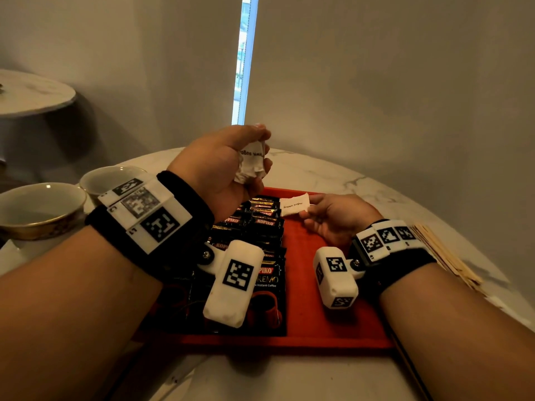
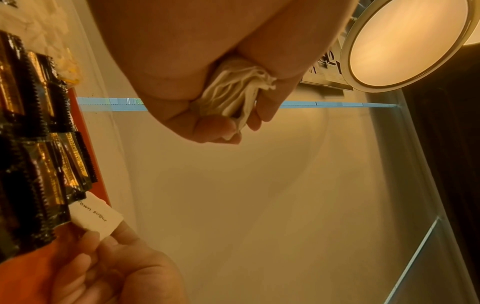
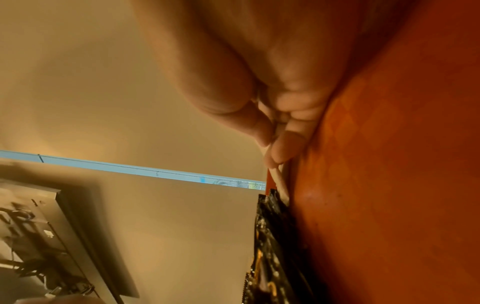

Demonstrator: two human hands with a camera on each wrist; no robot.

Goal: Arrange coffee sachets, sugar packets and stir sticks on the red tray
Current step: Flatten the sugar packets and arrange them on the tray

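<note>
While the left hand (image 1: 220,166) clutches a crumpled bundle of sugar packets (image 1: 251,163) above the table, the right hand (image 1: 335,218) pinches a single brown sugar packet (image 1: 293,204) by one end, low over the far part of the red tray (image 1: 318,328), touching the row of coffee sachets (image 1: 254,235). Released there, it may come to rest on the sachets rather than beside them. The stir sticks (image 1: 443,256) wait off the tray, at its right edge.
</note>
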